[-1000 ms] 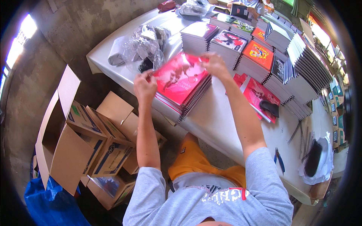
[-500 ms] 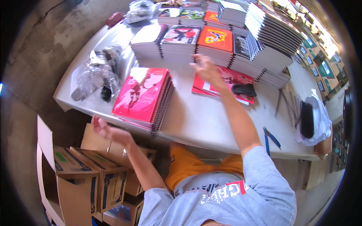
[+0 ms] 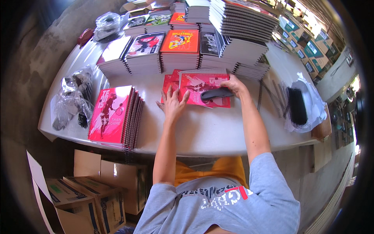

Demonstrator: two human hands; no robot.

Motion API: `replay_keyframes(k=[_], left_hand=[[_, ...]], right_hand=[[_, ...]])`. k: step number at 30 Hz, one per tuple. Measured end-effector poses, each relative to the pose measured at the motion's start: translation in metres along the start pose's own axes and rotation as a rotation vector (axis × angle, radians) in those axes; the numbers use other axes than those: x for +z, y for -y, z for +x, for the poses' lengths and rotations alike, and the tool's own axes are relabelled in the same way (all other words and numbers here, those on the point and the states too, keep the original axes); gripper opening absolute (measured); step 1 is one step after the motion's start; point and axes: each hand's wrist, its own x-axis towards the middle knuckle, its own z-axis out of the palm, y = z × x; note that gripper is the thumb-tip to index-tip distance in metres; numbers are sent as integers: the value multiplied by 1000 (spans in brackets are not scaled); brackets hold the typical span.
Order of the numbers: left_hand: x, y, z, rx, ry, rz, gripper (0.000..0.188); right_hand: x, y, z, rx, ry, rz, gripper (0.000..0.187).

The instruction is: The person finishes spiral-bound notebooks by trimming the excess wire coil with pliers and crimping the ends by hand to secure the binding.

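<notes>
Red printed covers (image 3: 169, 79) lie in a loose, overlapping pile at mid-table. On top sits a red-covered set of sheets (image 3: 193, 80), with punched white edges showing along its far side. My left hand (image 3: 173, 102) rests at the pile's left edge, fingers spread. My right hand (image 3: 236, 85) has its fingers closed on the top set's far right corner. A black elongated tool (image 3: 215, 93) lies across the cover, its right end against my right hand. To the left stands a stack of red spiral-bound notebooks (image 3: 111, 113), black coils facing right.
Tall stacks of spiral notebooks (image 3: 180, 41) line the far side. Clear plastic bags (image 3: 76, 97) lie at left. Loose black coils (image 3: 272, 97) and a bag of black bristle-like pieces (image 3: 298, 105) are at right. Cardboard boxes (image 3: 93, 195) stand below the left edge.
My left hand has moved from beyond the table's front edge onto the red covers. My right hand has come to the top set's corner. The whole view has shifted.
</notes>
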Motion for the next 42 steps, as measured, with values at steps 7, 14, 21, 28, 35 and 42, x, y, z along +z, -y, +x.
replay_keyframes(k=[7,14,21,28,35,42], left_hand=[[-2,11,-3,90,-41,52,79],[-30,-18,1,341,-628,-363,89],[-70,-44,-75,354,-253,-1062,44],[-9,16,-151,346,-155,-549,70],[-14,10,-156,95,-44,-512,79],[-36,-89,-175,605,-653,52,55]], right_hand=[[24,11,-19,-591,-240,185,24],[18,42,-75,-938,-435,117,22],[20,19,-166,-791,-182,396,24],[64,-62,-222,-344,84,306,46],[68,-66,-214,-318,-73,117,26],[64,-75,-212,-636,-165,-214,42]])
